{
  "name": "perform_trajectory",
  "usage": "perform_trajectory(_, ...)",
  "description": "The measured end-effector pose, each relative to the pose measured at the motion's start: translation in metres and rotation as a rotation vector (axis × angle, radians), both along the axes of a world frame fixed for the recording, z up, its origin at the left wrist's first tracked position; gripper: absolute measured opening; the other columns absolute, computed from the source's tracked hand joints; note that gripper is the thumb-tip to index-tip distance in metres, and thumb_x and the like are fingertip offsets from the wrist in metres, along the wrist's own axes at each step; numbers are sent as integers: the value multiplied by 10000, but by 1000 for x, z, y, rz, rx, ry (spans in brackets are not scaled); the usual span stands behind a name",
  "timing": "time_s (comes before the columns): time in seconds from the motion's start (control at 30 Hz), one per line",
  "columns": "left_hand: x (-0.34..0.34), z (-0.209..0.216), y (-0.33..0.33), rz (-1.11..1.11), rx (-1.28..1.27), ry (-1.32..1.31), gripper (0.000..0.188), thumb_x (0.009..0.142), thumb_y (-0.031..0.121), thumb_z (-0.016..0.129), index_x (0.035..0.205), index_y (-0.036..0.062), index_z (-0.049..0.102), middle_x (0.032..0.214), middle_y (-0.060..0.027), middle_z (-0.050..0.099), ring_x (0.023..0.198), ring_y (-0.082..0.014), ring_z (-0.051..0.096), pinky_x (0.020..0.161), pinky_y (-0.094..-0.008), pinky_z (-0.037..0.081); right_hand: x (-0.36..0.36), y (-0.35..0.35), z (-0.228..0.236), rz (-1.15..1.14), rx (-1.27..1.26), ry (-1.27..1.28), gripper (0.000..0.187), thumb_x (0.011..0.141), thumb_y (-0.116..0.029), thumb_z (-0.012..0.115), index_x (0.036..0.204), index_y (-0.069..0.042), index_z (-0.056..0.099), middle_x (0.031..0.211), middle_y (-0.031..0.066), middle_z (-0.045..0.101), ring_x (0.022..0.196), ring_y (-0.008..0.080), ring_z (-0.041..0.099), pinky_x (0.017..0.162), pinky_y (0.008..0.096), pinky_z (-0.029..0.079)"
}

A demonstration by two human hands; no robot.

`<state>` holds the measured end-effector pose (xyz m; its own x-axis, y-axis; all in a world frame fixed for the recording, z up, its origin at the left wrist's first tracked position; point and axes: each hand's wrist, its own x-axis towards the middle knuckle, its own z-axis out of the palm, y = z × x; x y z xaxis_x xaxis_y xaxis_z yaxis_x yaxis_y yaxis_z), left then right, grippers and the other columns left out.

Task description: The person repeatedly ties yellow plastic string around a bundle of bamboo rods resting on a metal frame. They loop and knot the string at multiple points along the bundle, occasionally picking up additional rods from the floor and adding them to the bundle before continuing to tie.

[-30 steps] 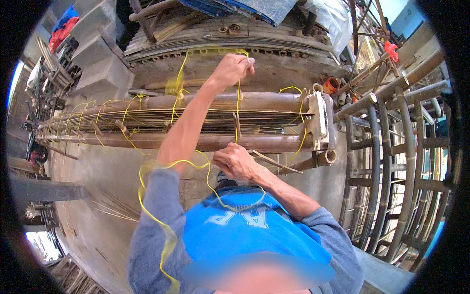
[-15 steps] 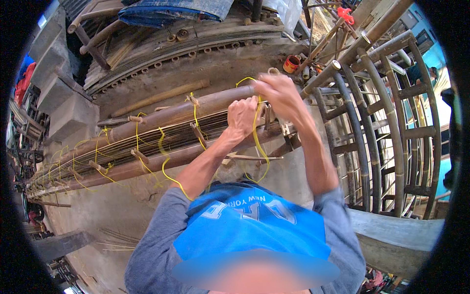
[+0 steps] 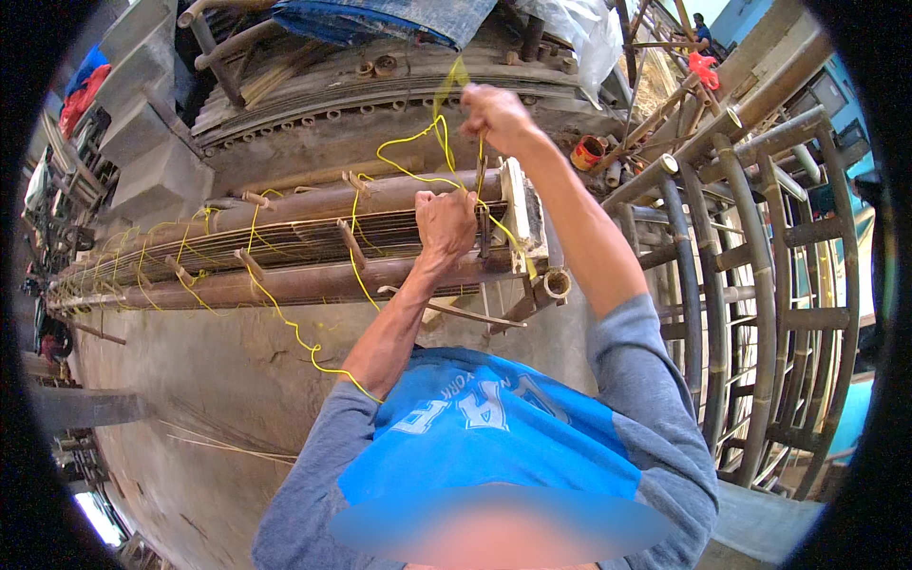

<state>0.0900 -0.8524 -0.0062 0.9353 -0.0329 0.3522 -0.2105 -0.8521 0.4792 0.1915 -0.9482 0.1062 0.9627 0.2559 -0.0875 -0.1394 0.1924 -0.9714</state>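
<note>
Two thick brown bamboo poles run side by side, the far pole (image 3: pixel 309 201) and the near pole (image 3: pixel 313 273), with thin dark strips packed between them. Loops of yellow cord and short wooden pegs (image 3: pixel 350 242) cross the bundle at intervals. My left hand (image 3: pixel 446 225) is closed in a fist over the strips near the right end, with yellow cord (image 3: pixel 404 149) at its thumb. Raised beyond the poles, my right hand (image 3: pixel 499 119) is closed on the cord, which runs taut down toward the bundle. A loose end blurs above it.
Ladder-like bamboo frames (image 3: pixel 722 285) stand at the right. Past the bundle are a red-orange can (image 3: pixel 587 152), stacked bamboo lengths and a blue tarp (image 3: pixel 380 21). Concrete steps (image 3: pixel 142 142) rise at far left. A pale slat (image 3: pixel 456 310) juts out near my body.
My right hand has moved up and away from the left hand, drawing the cord with it. The left hand stays low at the bundle, and the view has shifted somewhat.
</note>
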Motion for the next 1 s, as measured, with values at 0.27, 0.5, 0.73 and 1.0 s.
perform_trajectory(0.27,7,53,2,-143,-363,206,300,847,239,426,665,61,586,598,-91,577,508,-213,505,537,-338,378,-196,-5,-58,543,-889,-527,133,720,-150,505,752,-41,574,627,194,567,584,366,560,542,435,458)
perform_trajectory(0.5,137,31,-12,-272,479,238,198,759,186,465,689,71,610,625,-94,592,597,-217,587,589,-323,495,-210,-15,-99,475,-1053,-790,57,693,-112,511,704,-64,538,518,153,519,504,331,543,467,421,438)
perform_trajectory(0.73,178,25,36,23,-423,142,251,700,275,551,684,37,630,678,-178,594,574,-227,549,514,-365,419,-239,46,-90,758,-905,-706,158,781,-221,521,721,-74,527,552,183,543,518,344,556,469,437,432)
perform_trajectory(1.0,75,146,370,-55,-1128,64,49,787,54,512,775,39,557,543,-21,464,387,-86,372,334,-233,275,-281,213,-99,1325,-639,-835,127,774,-179,461,804,-65,507,674,223,561,644,386,556,553,461,417)
